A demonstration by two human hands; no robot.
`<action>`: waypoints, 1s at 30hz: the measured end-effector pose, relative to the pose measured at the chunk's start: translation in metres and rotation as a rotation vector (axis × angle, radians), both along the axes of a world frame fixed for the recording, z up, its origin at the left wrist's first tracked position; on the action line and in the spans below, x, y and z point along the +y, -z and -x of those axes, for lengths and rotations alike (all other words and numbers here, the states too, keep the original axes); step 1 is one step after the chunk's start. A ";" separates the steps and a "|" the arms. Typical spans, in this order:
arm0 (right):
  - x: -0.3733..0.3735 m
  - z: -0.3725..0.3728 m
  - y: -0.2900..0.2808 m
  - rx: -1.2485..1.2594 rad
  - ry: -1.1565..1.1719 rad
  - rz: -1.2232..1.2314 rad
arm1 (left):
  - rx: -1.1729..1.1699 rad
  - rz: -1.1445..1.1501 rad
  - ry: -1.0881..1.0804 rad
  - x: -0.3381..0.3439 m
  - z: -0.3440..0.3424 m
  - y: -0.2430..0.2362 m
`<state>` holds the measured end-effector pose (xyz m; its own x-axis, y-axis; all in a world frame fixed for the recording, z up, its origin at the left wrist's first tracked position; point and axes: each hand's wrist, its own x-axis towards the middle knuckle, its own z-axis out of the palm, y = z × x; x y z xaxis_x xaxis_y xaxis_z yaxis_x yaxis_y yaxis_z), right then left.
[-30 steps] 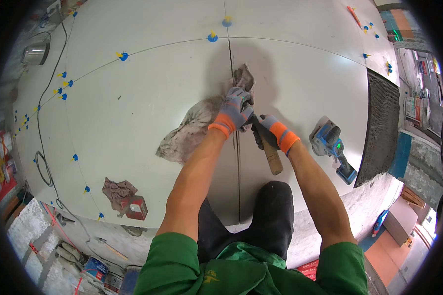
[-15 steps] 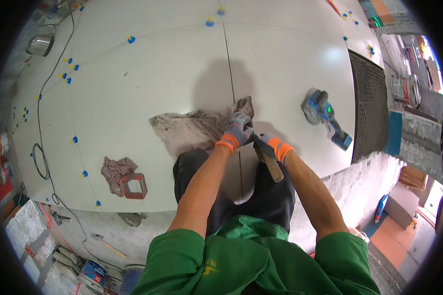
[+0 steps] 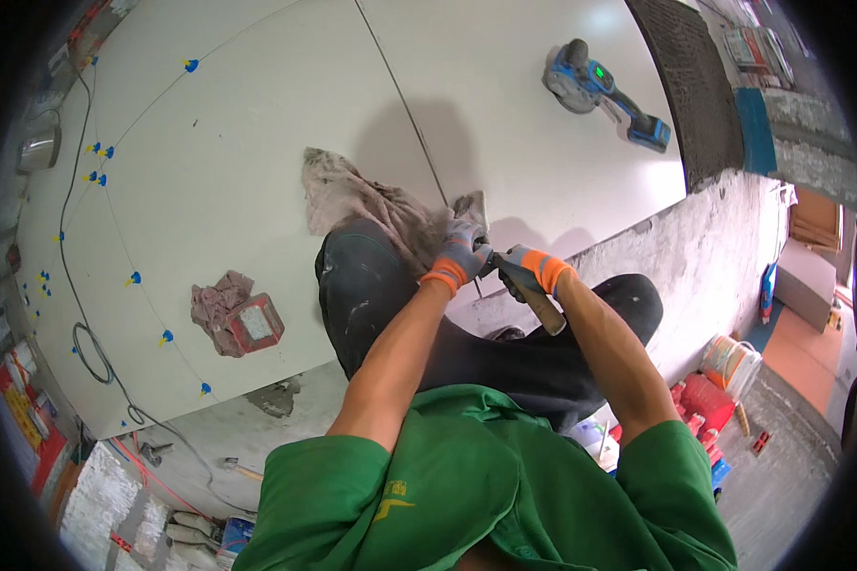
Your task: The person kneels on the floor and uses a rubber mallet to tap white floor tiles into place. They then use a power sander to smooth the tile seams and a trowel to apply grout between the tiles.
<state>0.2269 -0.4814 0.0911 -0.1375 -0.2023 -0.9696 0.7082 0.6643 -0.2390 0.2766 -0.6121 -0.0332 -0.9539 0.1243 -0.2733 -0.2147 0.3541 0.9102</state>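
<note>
My left hand (image 3: 461,252) in a grey glove with an orange cuff is closed on a crumpled dirty rag (image 3: 367,200) at the dark end of a hand tool. My right hand (image 3: 526,271), gloved alike, grips that tool (image 3: 545,306), whose pale worn handle points down toward me; its working end is partly hidden. Both hands meet low over the near edge of the large pale tiles (image 3: 257,143), beside a dark joint. A blue cordless power tool (image 3: 581,81) lies on the tiles to the upper right.
A red box (image 3: 257,324) and second rag (image 3: 217,303) lie at left, with blue-yellow spacers (image 3: 167,338) and a cable (image 3: 85,333). Grey mortar (image 3: 695,95) borders the tile at right. My bent knees are beside my hands. Buckets (image 3: 728,366) stand on the lower floor at right.
My view has turned and shifted, and my knees have spread, the right moving out to the right. My hands stay on the rag and tool, now lower on the tiles near the edge.
</note>
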 end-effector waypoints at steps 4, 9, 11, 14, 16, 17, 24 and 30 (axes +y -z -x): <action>0.016 -0.029 -0.005 -0.005 0.023 -0.048 | 0.039 -0.036 0.037 0.017 -0.031 0.009; 0.027 -0.059 -0.013 -0.015 0.007 -0.077 | 0.100 0.028 0.145 0.032 -0.057 0.012; 0.028 -0.065 -0.017 0.007 -0.035 -0.090 | 0.067 -0.003 0.203 0.035 -0.062 0.013; 0.032 -0.070 -0.026 -0.005 -0.096 -0.108 | -0.065 -0.005 0.297 0.038 -0.067 0.010; 0.038 -0.074 -0.033 0.001 -0.142 -0.047 | -0.119 0.003 0.356 0.042 -0.077 0.004; 0.042 -0.075 -0.036 0.062 -0.377 -0.029 | 0.162 0.256 0.360 0.046 -0.084 -0.003; 0.046 -0.093 -0.036 -0.072 -0.306 -0.064 | -0.170 -0.283 0.465 0.037 -0.085 -0.030; 0.047 -0.098 -0.042 0.034 -0.328 -0.093 | -0.096 0.504 0.479 0.007 -0.079 -0.034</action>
